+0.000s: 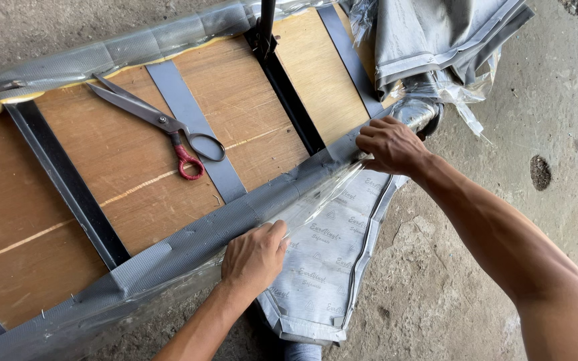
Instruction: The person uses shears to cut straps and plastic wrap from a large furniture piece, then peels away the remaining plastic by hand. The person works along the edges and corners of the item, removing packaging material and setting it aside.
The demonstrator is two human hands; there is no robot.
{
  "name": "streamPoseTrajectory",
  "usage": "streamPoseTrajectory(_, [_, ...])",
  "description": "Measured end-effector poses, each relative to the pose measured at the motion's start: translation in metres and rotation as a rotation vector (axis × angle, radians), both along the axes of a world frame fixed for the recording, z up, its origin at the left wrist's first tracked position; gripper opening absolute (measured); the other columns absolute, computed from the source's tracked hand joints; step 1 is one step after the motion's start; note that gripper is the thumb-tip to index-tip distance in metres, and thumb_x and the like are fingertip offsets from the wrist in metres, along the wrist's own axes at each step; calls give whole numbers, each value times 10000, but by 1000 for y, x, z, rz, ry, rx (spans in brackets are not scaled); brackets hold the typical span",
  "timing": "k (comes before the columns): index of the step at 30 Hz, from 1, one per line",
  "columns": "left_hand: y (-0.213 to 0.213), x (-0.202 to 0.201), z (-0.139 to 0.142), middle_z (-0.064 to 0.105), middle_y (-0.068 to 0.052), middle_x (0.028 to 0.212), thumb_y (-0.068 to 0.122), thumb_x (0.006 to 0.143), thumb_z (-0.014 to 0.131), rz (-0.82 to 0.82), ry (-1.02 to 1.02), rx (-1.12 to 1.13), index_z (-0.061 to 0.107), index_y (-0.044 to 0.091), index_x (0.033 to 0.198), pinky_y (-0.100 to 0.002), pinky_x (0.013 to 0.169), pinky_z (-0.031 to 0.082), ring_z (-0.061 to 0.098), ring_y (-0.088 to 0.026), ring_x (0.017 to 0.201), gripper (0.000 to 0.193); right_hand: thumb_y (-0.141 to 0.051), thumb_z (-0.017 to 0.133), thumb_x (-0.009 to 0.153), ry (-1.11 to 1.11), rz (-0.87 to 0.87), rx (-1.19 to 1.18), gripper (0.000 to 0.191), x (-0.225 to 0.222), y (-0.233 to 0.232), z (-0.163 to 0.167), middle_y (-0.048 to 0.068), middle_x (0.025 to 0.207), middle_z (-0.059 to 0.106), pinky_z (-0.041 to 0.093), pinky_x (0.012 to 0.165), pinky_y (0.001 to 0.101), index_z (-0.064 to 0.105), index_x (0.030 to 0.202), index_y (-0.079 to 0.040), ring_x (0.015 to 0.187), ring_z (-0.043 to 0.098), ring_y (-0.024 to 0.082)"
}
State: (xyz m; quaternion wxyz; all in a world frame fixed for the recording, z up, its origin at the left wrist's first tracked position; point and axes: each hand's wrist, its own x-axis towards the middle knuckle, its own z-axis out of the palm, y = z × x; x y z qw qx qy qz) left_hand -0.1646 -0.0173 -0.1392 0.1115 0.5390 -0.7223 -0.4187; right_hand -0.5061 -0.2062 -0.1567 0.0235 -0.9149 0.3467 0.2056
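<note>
Board [235, 87] lies face-down in front of me, bare plywood crossed by black straps [68, 180] and grey straps [192, 120]. Grey fabric [188, 244] is wrapped over its near edge and stapled down; the far edge is wrapped too, under clear film.

Scissors [158, 122] rest on the plywood, upper left of centre, blades shut and pointing left, red-wound handle toward me. They lie partly across a grey strap, well apart from both hands.

My left hand [254, 257] sits at the near edge, fingers curled, pressing clear film [319, 200] and fabric against the board's rim. Narrow, knuckles up; whether it pinches the film or only presses, I cannot tell.

Below that edge a printed grey liner [329, 261] hangs down toward the concrete floor [449, 287].

My right hand [389, 144] is farther along the same edge, near the corner, fist closed on the film and fabric fold there. Just beyond it a metal tube end [419, 113] shows under plastic.

Folded grey fabric [429, 40] in plastic lies at upper right.
</note>
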Motion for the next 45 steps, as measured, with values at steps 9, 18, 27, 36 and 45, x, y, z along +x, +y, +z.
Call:
streamPoseTrajectory(9, [6,-1,-27,698,-100,789,53,927,635,-25,-59,-209,596,51,865,-365,560,611,737,-253,717,74,-432,770,884,-82,-95,-116,329,7,35,1,34,803,608,511,744,353,657,895,-123,744,563,188])
streamPoseTrajectory(18, [10,0,-38,699,-112,797,37,859,638,-32,-27,-323,613,48,879,-379,553,607,734,-274,709,34,-98,576,1029,-495,-925,51,209,-60,-56,22,150,1254,708,593,997,418,676,1207,-56,1116,706,270])
streamPoseTrajectory(27, [12,0,-42,701,-126,797,42,868,615,-69,-64,-318,631,39,927,-387,578,608,731,-274,710,62,-417,808,889,-98,-1017,-141,473,-76,-80,-17,209,1109,685,512,864,468,701,1088,-2,1002,618,334])
streamPoseTrajectory(36, [11,-8,-69,725,-144,812,25,954,572,-170,-177,-209,626,33,963,-339,535,616,737,-229,655,55,-677,725,842,-7,-1188,106,660,-82,-91,-19,109,879,735,531,662,358,688,1029,-46,642,635,183])
streamPoseTrajectory(45, [16,-12,-85,722,-110,787,48,916,583,-195,-309,-321,605,51,970,-337,558,612,723,-214,643,58,-531,388,1106,133,-1126,184,530,-82,-97,-25,75,718,598,494,564,409,633,1010,-70,531,480,161])
